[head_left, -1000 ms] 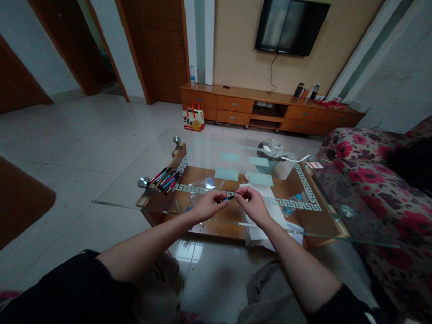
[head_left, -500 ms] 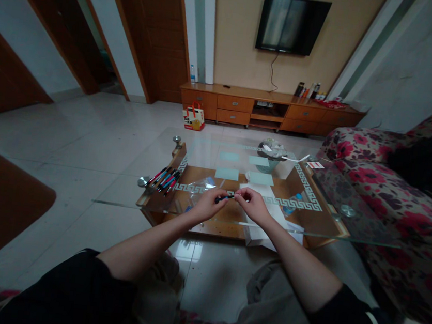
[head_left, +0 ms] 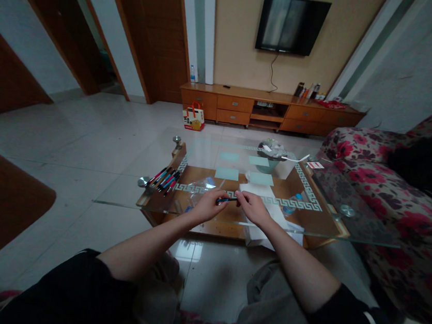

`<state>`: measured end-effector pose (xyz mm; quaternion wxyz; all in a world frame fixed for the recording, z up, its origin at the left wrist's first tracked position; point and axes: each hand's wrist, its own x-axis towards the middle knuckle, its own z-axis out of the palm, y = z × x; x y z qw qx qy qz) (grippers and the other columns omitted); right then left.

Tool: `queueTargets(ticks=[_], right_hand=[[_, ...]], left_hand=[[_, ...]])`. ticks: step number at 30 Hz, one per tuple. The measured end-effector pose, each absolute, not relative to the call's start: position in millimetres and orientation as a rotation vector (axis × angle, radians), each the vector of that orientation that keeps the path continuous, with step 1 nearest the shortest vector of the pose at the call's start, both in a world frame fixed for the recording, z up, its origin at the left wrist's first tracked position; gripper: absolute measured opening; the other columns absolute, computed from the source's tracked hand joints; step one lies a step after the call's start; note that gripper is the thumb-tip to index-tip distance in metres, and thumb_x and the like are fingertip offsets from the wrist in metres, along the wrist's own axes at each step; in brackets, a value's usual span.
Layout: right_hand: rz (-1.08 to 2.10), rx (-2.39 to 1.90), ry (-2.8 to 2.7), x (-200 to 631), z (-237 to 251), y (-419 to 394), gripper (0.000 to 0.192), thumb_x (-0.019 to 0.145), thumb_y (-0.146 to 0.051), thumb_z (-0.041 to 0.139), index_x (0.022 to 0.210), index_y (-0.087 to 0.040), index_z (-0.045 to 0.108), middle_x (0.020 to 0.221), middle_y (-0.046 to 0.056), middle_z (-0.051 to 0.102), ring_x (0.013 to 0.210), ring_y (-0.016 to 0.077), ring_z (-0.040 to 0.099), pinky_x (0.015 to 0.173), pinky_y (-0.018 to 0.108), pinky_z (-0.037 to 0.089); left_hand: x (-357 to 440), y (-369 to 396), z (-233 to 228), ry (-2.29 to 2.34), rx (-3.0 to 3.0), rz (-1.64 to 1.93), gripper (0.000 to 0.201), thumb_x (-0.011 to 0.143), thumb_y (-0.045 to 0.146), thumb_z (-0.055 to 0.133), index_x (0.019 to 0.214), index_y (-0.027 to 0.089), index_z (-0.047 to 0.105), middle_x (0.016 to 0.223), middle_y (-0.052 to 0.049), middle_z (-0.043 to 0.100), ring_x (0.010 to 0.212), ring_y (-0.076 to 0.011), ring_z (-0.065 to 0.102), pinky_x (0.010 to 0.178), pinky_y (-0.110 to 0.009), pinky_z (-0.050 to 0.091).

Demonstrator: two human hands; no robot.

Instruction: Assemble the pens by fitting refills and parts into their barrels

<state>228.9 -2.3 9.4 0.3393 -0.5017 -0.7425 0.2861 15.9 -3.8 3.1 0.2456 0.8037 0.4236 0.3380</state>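
My left hand (head_left: 206,206) and my right hand (head_left: 252,208) meet over the near edge of a glass coffee table (head_left: 126,193). Between them I hold a dark pen with a blue grip (head_left: 224,200), lying level; the left hand grips its left end and the right fingers pinch its right end. A bundle of several red, blue and black pens (head_left: 164,179) lies on the glass to the left. A clear plastic bag (head_left: 202,187) sits just beyond my left hand, and white paper (head_left: 263,191) lies beyond my right hand.
Pale blue cards (head_left: 226,173) and a green bowl with wrappers (head_left: 274,152) lie farther back on the table. A floral sofa (head_left: 398,203) stands at right. A wooden TV cabinet (head_left: 269,108), a wall TV (head_left: 292,25) and a small gift bag (head_left: 193,118) are beyond, over tiled floor.
The pen has come further out between my hands, showing more of its length. Both hands have dropped slightly toward the glass.
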Motion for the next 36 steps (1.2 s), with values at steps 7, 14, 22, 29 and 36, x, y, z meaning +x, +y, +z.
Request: queueTargets(ticks=[7,14,22,29,36], right_hand=[[0.779,-1.253,-1.925,228.7,4.0,0.0,0.019,0.089,-0.039,0.060,0.095,-0.020,0.061,0.087,0.001,0.067,0.072,0.0153,0.058,0.069,0.027,0.044],[0.647,-1.266,-2.037,228.5,9.4,-0.2,0.043,0.100,-0.044,0.043,0.071,-0.019,0.061,0.072,0.002,0.062,0.069,0.0163,0.055,0.066,0.028,0.038],[0.691,-1.277,-1.977,228.7,8.8,-0.8,0.022,0.094,-0.038,0.054,0.087,-0.020,0.063,0.085,0.002,0.065,0.075,0.0162,0.056,0.070,0.027,0.040],[0.682,-1.251,-2.001,229.0,8.4,-0.1,0.026,0.097,-0.041,0.052,0.085,-0.020,0.063,0.083,0.001,0.063,0.075,0.0162,0.055,0.069,0.027,0.040],[0.626,-1.225,-2.041,229.2,5.8,1.7,0.030,0.099,-0.041,0.050,0.083,-0.019,0.063,0.084,0.003,0.060,0.080,0.0169,0.055,0.072,0.028,0.041]], left_hand=[[13.6,0.2,-4.3,1.205,2.185,0.968,0.013,0.085,0.026,0.066,0.093,0.018,0.071,0.089,-0.004,0.067,0.083,-0.0165,0.059,0.075,-0.027,0.044],[15.6,-3.7,3.0,1.178,2.183,0.964,0.015,0.086,0.026,0.064,0.096,0.018,0.072,0.089,-0.005,0.068,0.082,-0.0163,0.060,0.075,-0.027,0.045],[13.8,1.6,-6.1,1.207,2.201,0.952,0.017,0.087,0.028,0.062,0.097,0.018,0.072,0.090,-0.005,0.069,0.083,-0.0173,0.061,0.077,-0.028,0.045],[13.9,1.4,-5.1,1.194,2.218,0.947,0.017,0.087,0.028,0.062,0.096,0.018,0.072,0.091,-0.005,0.069,0.084,-0.0176,0.061,0.078,-0.029,0.046],[15.0,0.2,-2.4,1.196,2.202,0.925,0.016,0.086,0.028,0.064,0.095,0.018,0.073,0.091,-0.006,0.070,0.084,-0.0179,0.062,0.078,-0.029,0.046]])
